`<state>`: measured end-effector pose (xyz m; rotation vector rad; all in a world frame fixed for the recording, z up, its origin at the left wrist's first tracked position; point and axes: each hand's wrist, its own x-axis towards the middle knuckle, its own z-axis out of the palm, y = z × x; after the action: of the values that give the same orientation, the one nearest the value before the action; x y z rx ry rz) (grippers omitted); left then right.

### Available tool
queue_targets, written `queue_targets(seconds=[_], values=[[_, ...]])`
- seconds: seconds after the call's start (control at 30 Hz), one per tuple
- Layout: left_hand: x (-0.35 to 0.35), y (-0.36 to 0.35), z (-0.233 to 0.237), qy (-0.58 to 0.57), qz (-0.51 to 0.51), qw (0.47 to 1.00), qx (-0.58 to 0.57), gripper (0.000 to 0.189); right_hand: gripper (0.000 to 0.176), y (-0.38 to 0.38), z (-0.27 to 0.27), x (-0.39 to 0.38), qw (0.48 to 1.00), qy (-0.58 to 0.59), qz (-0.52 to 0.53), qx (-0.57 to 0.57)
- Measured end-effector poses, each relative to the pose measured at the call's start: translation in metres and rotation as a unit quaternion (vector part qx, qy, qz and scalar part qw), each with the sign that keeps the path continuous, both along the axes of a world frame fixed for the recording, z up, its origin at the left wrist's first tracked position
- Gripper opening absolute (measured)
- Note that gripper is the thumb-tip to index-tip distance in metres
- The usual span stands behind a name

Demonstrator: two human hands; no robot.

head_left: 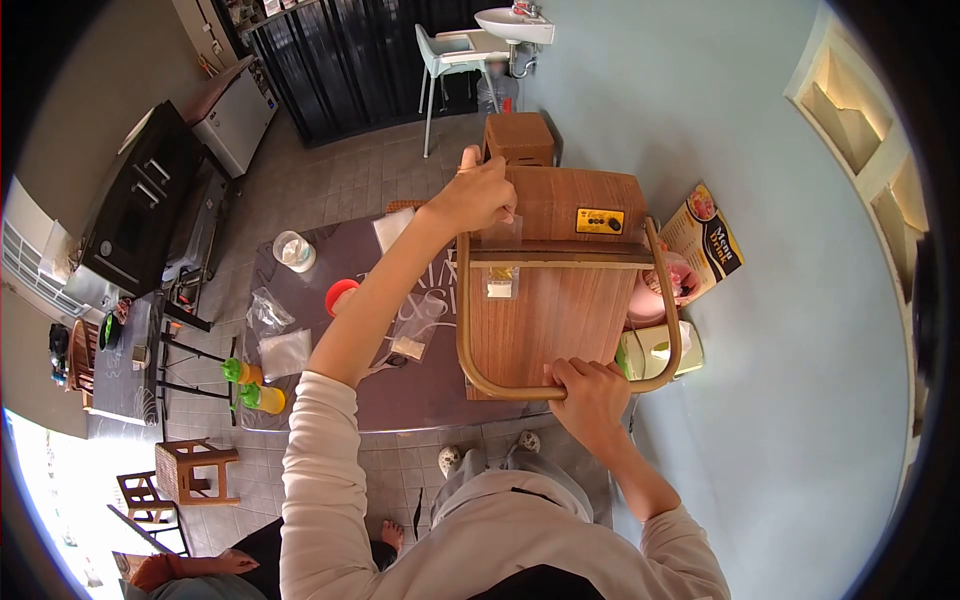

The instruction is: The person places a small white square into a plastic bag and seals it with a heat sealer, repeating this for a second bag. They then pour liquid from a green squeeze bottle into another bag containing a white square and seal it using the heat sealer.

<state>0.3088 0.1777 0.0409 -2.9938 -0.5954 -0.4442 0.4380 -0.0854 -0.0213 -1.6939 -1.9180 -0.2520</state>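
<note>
A wood-look bag sealer (pixel 560 320) with a yellow control label and a knob stands on the dark table. Its gold tube handle (pixel 470 340) loops around the front. My right hand (pixel 592 395) is wrapped around the near bar of this handle. Over the sealer's far left corner, my left hand (pixel 475 195) pinches the top of a small clear plastic bag (pixel 503 278). The bag crosses the sealing bar, and a little pale filling shows at its lower end. My left fingertips are partly hidden.
On the table are another filled plastic bag (pixel 408 346), a clear tub (pixel 294 251), a red-rimmed container (pixel 341 296), plastic bags (pixel 286 352) and yellow bottles (pixel 263 398). A menu (pixel 705 240), pink bowl (pixel 680 280) and tissue box (pixel 690 350) stand by the wall. A person's hand (pixel 235 562) shows lower left.
</note>
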Motion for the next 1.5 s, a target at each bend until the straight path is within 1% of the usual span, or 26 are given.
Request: queue_targets(seconds=[0.13,0.2,0.27,0.57,0.6,0.67,0.7,0.77,0.93,1.0,1.03,1.1,1.23,1.5], values=[[0.0,0.0,0.0,0.002,0.004,1.0,0.014,0.007,0.014,0.0,0.0,0.0,1.0,-0.01,-0.004,0.004],[0.0,0.0,0.0,-0.002,0.002,1.0,0.014,0.007,0.015,0.0,0.0,0.0,1.0,0.003,0.001,0.0],[-0.001,0.002,-0.002,-0.032,-0.019,0.999,0.026,0.005,0.015,0.0,0.001,0.0,1.0,0.001,0.0,0.0],[-0.002,0.003,-0.002,-0.046,-0.021,0.998,0.032,0.005,0.015,0.0,0.003,-0.001,1.0,-0.002,-0.004,-0.002],[-0.002,0.003,-0.002,-0.046,-0.021,0.998,0.031,0.005,0.015,0.0,0.003,-0.001,1.0,0.002,-0.001,-0.003],[-0.002,0.002,0.002,-0.008,-0.009,1.0,0.009,0.007,0.015,0.0,0.003,-0.001,1.0,-0.001,-0.002,0.0],[-0.002,0.001,0.001,-0.008,-0.009,1.0,0.009,0.007,0.015,0.0,0.003,-0.001,1.0,-0.004,-0.004,0.003],[-0.002,0.002,-0.001,-0.044,-0.018,0.999,0.022,0.003,0.015,0.0,0.003,-0.001,1.0,-0.007,-0.004,0.002],[-0.002,0.002,0.0,-0.043,-0.022,0.999,0.02,0.004,0.014,0.0,0.001,0.0,1.0,-0.002,0.0,0.0],[-0.002,0.002,0.0,-0.044,-0.023,0.998,0.027,0.004,0.02,0.0,0.003,-0.002,1.0,0.005,-0.007,-0.001],[-0.002,0.0,0.002,-0.027,-0.014,0.999,0.02,0.004,0.02,0.0,0.002,-0.001,1.0,0.005,-0.007,0.0],[-0.001,-0.002,0.005,-0.01,-0.006,1.0,0.015,0.006,0.014,0.0,0.0,0.0,1.0,0.006,0.0,0.0],[0.0,-0.003,0.006,-0.001,-0.009,1.0,0.018,0.005,0.014,-0.001,0.002,-0.001,1.0,-0.007,-0.006,-0.002],[0.0,-0.003,0.006,0.0,-0.009,1.0,0.021,0.006,0.014,-0.001,0.002,0.0,1.0,0.004,-0.001,-0.021]])
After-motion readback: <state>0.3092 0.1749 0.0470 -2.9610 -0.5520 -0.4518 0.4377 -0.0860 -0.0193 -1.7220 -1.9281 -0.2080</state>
